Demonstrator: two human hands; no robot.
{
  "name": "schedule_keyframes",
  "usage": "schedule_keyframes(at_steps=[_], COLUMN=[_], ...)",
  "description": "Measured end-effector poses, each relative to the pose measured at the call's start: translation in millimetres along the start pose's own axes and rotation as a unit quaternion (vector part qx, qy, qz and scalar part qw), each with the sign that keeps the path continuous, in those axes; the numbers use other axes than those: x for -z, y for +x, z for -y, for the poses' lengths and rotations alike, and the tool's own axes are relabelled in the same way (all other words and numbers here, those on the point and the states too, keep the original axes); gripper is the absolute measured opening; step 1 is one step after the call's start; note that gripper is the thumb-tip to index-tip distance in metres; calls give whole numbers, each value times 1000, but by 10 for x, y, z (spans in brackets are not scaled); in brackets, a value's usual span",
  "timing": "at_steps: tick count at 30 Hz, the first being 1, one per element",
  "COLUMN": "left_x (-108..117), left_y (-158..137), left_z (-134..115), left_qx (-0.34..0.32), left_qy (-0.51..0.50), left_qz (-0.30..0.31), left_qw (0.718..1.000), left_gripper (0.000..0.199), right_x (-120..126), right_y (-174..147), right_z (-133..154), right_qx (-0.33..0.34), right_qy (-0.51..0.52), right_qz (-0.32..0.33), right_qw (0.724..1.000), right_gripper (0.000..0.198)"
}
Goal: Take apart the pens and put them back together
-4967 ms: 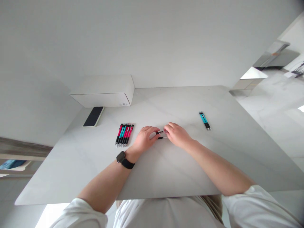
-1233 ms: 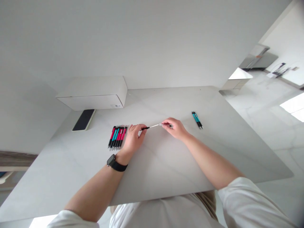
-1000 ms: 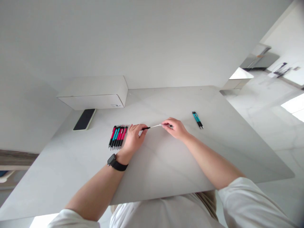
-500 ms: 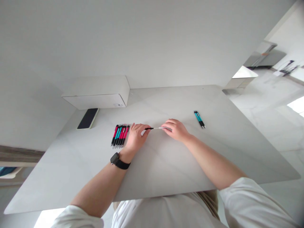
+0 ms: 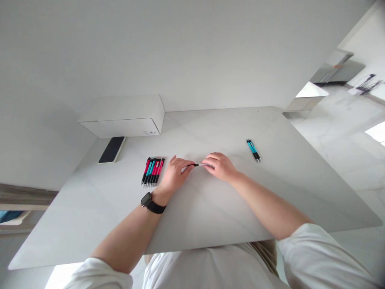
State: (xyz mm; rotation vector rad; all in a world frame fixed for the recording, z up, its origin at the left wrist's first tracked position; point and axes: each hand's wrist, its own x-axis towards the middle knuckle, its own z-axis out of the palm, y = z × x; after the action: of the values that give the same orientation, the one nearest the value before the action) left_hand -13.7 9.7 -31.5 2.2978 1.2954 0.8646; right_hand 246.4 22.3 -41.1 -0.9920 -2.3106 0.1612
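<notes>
Black piece (image 5: 196,165) moved closer, slim whitish tube (image 5: 203,164)

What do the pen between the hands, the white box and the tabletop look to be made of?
Pen: probably plastic, judging by its black and pale parts, but too small to tell its finish. Box: likely cardboard, matte white, with flat faces and crisp, folded-looking edges. Tabletop: perhaps stone or stone-look laminate, smooth, with faint grey veins.

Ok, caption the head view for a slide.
Left hand holding a black pen grip, right hand a pale tube, between a row of pens and a teal pair.
</notes>
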Motion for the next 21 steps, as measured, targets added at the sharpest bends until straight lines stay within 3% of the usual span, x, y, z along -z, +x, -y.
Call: schedule_keyframes(at_steps=[10, 21], left_x=[12, 1], left_y=[1, -15], left_z=[3, 20], left_qx=[-14, -34], left_qy=[-3, -5], left_qz=[8, -6], left_qw=[1000, 999], left_gripper=[21, 15], right_x=[10, -8], right_y=[4, 4], right_z=[20, 39], right_qx=[27, -3], right_qy=[3, 77], right_qz=[-5, 30], right_qw=[1000, 997], right_gripper=[15, 17])
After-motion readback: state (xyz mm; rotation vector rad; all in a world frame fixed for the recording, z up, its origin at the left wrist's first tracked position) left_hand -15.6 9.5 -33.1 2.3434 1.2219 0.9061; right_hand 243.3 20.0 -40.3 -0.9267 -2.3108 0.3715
